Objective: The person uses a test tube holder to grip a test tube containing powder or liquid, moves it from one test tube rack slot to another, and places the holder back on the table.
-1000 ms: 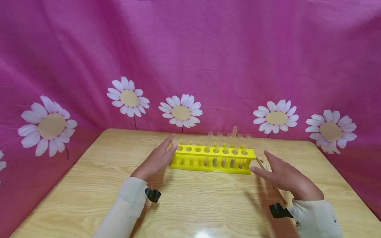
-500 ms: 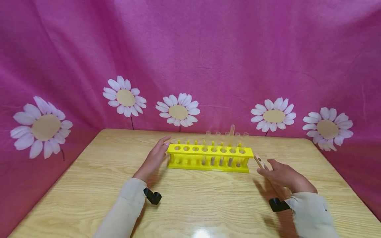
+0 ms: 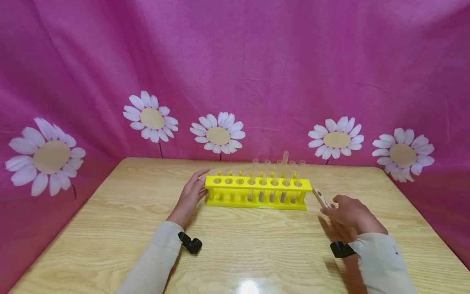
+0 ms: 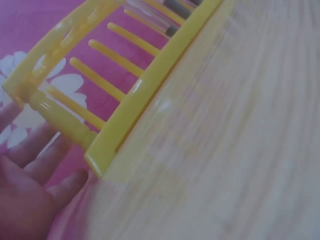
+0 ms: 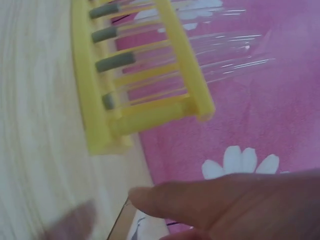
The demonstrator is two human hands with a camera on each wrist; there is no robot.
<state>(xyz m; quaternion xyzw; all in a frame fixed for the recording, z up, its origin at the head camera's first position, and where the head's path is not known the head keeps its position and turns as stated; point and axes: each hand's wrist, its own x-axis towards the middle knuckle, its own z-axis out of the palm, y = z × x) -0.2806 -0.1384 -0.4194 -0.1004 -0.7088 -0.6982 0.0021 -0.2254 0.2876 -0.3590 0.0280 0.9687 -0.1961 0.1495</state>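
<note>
A yellow test tube rack point(image 3: 257, 185) stands upright on the table, in the middle of the head view. Several clear test tubes point(image 4: 150, 20) fill its right part, with dark grey matter point(image 5: 115, 61) at their bottoms. My left hand point(image 3: 189, 198) is at the rack's left end, its fingers point(image 4: 40, 150) fairly straight beside the end post. On the right, my right hand point(image 3: 352, 213) pinches a wooden test tube holder point(image 3: 320, 197) between thumb and fingers; the holder's near part is hidden under the hand. In the right wrist view the thumb point(image 5: 165, 200) lies over the holder's edge.
The wooden table point(image 3: 238, 249) reaches back to a pink cloth point(image 3: 257, 81) with printed white daisies. The three leftmost holes of the rack hold no tubes. A black wrist camera point(image 3: 191, 243) sits by the left sleeve, another by the right sleeve.
My right hand has come in over the wooden test tube holder and closed its thumb and fingers on it. My left hand has shifted slightly left at the rack's end.
</note>
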